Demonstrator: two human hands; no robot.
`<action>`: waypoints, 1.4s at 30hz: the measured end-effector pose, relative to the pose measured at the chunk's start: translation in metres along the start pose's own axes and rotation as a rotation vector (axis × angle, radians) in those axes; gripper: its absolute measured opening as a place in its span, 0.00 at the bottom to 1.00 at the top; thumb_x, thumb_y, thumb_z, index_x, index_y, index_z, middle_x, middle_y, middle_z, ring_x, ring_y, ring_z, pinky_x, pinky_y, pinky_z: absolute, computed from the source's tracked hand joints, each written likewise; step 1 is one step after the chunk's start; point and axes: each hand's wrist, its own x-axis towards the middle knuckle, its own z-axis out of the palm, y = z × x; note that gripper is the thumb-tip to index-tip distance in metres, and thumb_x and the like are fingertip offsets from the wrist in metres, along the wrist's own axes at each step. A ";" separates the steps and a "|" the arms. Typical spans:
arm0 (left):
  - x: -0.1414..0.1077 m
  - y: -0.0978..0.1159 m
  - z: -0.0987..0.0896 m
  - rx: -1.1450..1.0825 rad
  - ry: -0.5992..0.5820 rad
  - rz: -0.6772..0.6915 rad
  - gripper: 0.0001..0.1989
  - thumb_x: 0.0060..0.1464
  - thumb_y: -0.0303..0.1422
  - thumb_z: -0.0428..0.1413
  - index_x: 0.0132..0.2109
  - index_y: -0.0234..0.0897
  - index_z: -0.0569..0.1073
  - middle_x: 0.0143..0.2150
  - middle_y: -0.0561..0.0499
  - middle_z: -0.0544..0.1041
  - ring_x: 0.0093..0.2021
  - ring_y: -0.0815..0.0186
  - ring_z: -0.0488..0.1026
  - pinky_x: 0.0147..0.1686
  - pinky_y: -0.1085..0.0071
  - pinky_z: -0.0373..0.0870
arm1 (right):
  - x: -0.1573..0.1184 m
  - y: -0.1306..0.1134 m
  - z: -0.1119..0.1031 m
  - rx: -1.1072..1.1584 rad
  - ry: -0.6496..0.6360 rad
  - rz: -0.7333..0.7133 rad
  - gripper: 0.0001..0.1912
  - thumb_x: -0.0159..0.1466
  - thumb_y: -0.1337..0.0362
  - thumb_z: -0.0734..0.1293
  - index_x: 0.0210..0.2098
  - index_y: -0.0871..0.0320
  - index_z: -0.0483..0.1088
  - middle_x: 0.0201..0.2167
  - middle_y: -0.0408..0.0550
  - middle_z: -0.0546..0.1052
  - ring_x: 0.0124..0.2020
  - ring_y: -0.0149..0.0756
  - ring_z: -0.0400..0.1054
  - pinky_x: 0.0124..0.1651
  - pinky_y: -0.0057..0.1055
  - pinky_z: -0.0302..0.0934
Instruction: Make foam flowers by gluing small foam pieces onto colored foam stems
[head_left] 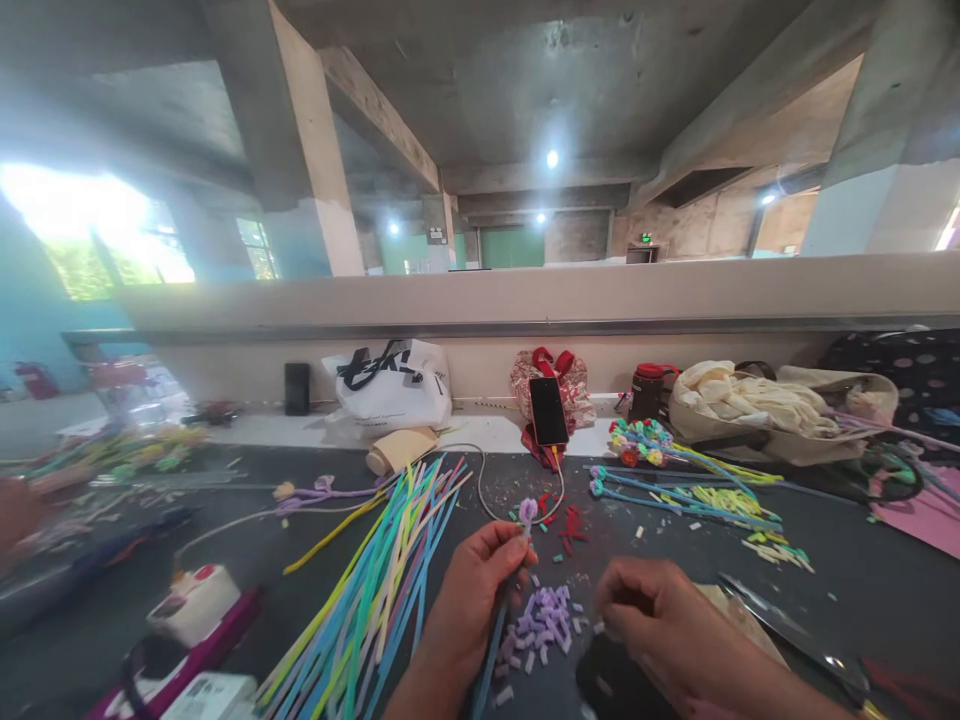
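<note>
My left hand [487,572] is closed, pinching a flower stem just below its small lilac fuzzy head [528,512]. A blue stem [491,650] runs down under that hand. To the right, my right hand [651,610] has its fingers curled and slightly blurred. A tiny pale bit shows by its fingertips, but whether they grip it is unclear. Between the hands lies a pile of short lilac fuzzy pieces [547,618]. Red pieces [574,525] are scattered just beyond. Left of my left hand spreads a bundle of long coloured pipe cleaners [375,580].
Scissors [795,630] lie at right, partly behind my right forearm. Finished flowers [637,440] and yellow-green pieces [724,502] are behind them. A cabled phone [548,412] leans against a red-patterned bag. A white bag [394,385] and a power strip [195,605] stand left. Another person's blurred hand [19,515] shows far left.
</note>
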 end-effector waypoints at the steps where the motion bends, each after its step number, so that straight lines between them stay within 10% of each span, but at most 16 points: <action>1: -0.001 0.000 0.002 0.024 -0.002 0.025 0.09 0.38 0.33 0.59 0.27 0.35 0.68 0.22 0.56 0.71 0.18 0.77 0.62 0.16 0.81 0.57 | 0.001 0.000 0.001 0.005 0.012 -0.015 0.09 0.48 0.74 0.59 0.21 0.57 0.68 0.17 0.37 0.68 0.20 0.26 0.62 0.23 0.21 0.54; 9: -0.004 -0.005 0.009 0.212 0.033 0.119 0.10 0.37 0.37 0.59 0.25 0.36 0.69 0.15 0.58 0.66 0.14 0.76 0.58 0.15 0.79 0.56 | 0.023 -0.014 -0.005 0.262 0.025 -0.023 0.11 0.55 0.62 0.60 0.27 0.60 0.72 0.17 0.39 0.66 0.17 0.26 0.60 0.16 0.19 0.49; 19: -0.004 -0.007 0.015 0.343 -0.012 0.109 0.12 0.35 0.39 0.59 0.22 0.35 0.68 0.12 0.60 0.62 0.12 0.76 0.53 0.14 0.78 0.49 | 0.037 -0.019 -0.011 0.218 -0.027 -0.178 0.19 0.47 0.73 0.66 0.39 0.55 0.70 0.28 0.41 0.72 0.25 0.27 0.61 0.26 0.22 0.54; 30: 0.010 -0.014 -0.004 0.144 0.040 0.007 0.14 0.37 0.41 0.59 0.25 0.36 0.66 0.14 0.60 0.61 0.13 0.78 0.53 0.13 0.80 0.44 | 0.036 -0.015 -0.011 0.117 0.008 -0.140 0.14 0.51 0.70 0.62 0.37 0.57 0.70 0.29 0.43 0.73 0.26 0.29 0.63 0.26 0.22 0.55; 42: 0.001 0.023 0.009 0.043 0.087 0.024 0.08 0.41 0.34 0.58 0.26 0.34 0.67 0.18 0.58 0.66 0.14 0.81 0.54 0.11 0.84 0.44 | 0.063 -0.010 -0.001 -0.516 -0.173 -0.377 0.11 0.55 0.71 0.58 0.30 0.58 0.71 0.25 0.42 0.75 0.27 0.29 0.68 0.28 0.20 0.56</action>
